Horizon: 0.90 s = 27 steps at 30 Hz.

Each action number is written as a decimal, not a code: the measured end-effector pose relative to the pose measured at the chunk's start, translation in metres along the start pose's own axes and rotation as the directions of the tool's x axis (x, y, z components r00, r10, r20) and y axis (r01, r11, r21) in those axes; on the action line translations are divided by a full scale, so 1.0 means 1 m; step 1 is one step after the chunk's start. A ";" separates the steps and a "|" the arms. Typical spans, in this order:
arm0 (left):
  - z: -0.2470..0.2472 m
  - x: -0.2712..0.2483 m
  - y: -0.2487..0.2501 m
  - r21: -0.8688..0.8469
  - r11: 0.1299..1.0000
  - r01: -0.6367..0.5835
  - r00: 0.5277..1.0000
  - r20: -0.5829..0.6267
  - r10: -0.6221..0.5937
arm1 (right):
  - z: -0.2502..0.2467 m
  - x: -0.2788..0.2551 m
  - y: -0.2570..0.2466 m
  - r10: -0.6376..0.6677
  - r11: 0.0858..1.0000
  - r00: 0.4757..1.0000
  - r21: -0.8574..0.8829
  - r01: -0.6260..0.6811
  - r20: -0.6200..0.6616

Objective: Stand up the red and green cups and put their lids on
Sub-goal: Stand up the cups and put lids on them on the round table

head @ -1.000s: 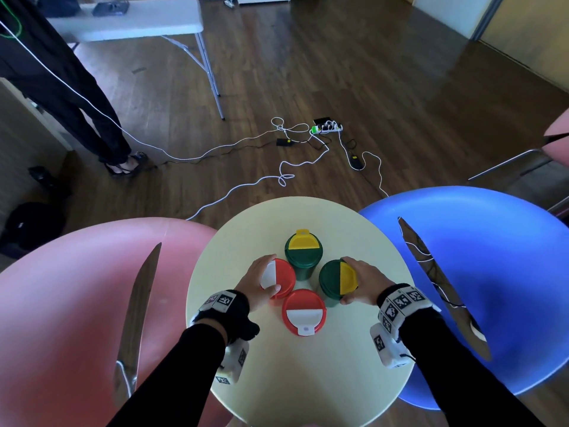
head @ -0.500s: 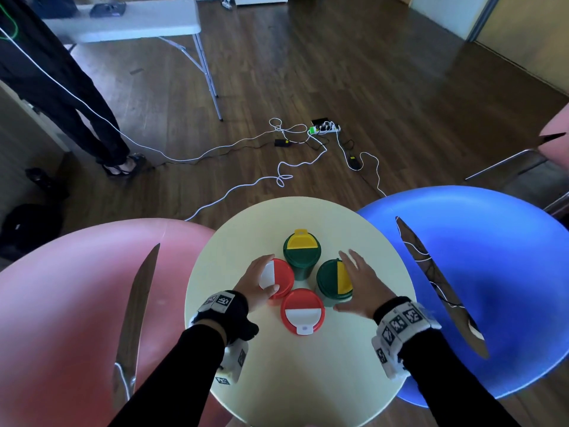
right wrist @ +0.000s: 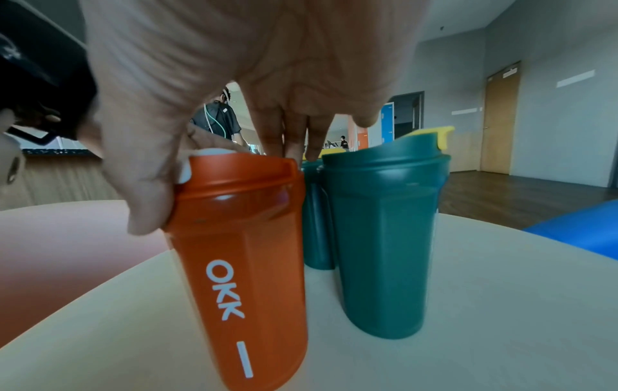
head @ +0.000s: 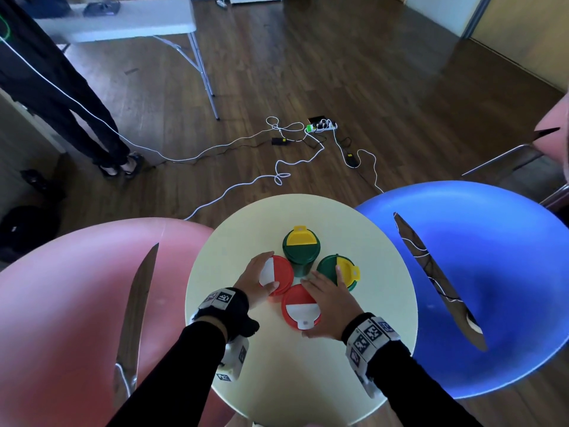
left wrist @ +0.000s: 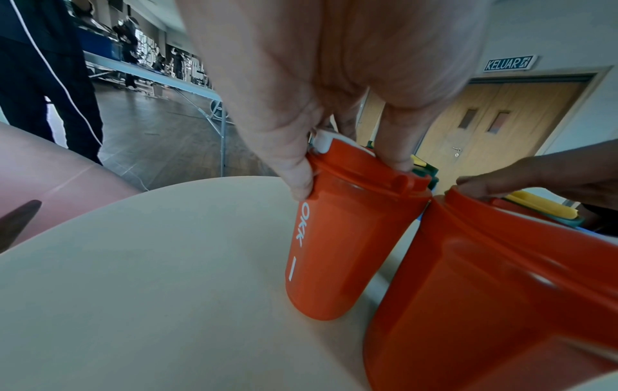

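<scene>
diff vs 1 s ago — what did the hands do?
The right hand let go of the right green cup and moved left to the near red cup, now gripping its lid rim. The left hand stayed gripping the far red cup. All four lidded cups, including the far green cup, kept their places on the round table.

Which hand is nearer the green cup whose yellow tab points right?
Right. The right hand grips the near red cup with the white-flap lid, its fingers reaching the green cup with the yellow-flap lid. The left hand holds the other red cup, farther left.
</scene>
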<state>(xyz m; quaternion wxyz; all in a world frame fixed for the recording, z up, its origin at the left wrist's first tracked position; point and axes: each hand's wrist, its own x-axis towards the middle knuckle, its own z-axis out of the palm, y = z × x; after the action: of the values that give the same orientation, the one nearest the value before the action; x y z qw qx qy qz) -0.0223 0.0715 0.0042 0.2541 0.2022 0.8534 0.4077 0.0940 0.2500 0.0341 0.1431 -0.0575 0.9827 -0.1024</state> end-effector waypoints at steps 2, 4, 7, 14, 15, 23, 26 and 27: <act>0.000 0.000 0.001 0.006 1.000 0.006 1.000 0.003 -0.006 | -0.001 0.000 0.001 -0.006 1.000 1.000 0.020 0.006 -0.010; -0.001 0.000 0.002 0.008 1.000 0.015 1.000 0.007 -0.015 | 0.000 0.000 0.004 -0.005 0.999 1.000 0.033 0.006 -0.018; -0.001 -0.001 0.003 0.008 1.000 0.028 1.000 0.010 -0.029 | 0.001 -0.002 0.009 0.005 0.998 0.999 0.065 -0.002 -0.049; -0.002 -0.001 0.006 0.009 1.000 0.029 0.999 0.025 -0.029 | 0.000 -0.003 0.012 0.026 0.997 0.999 0.081 -0.022 -0.048; -0.002 -0.001 0.006 0.008 1.000 0.030 0.999 0.026 -0.030 | 0.000 -0.003 0.012 0.034 0.996 0.999 0.080 -0.031 -0.040; -0.003 0.002 0.006 0.000 1.000 0.030 0.999 0.018 -0.030 | -0.005 -0.006 0.020 0.069 0.992 0.996 0.101 -0.074 0.055; -0.004 0.002 0.006 -0.014 0.999 0.039 0.999 0.020 -0.039 | -0.012 -0.012 0.029 0.140 0.983 0.989 0.114 -0.144 0.046; -0.004 0.002 0.007 -0.016 0.999 0.050 0.998 0.028 -0.050 | -0.015 -0.013 0.033 0.186 0.974 0.982 0.122 -0.189 0.032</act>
<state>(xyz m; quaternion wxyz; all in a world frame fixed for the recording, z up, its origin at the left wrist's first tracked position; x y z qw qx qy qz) -0.0255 0.0741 0.0113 0.2775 0.1840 0.8512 0.4057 0.0993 0.2864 0.0445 0.1655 0.0435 0.9739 -0.1490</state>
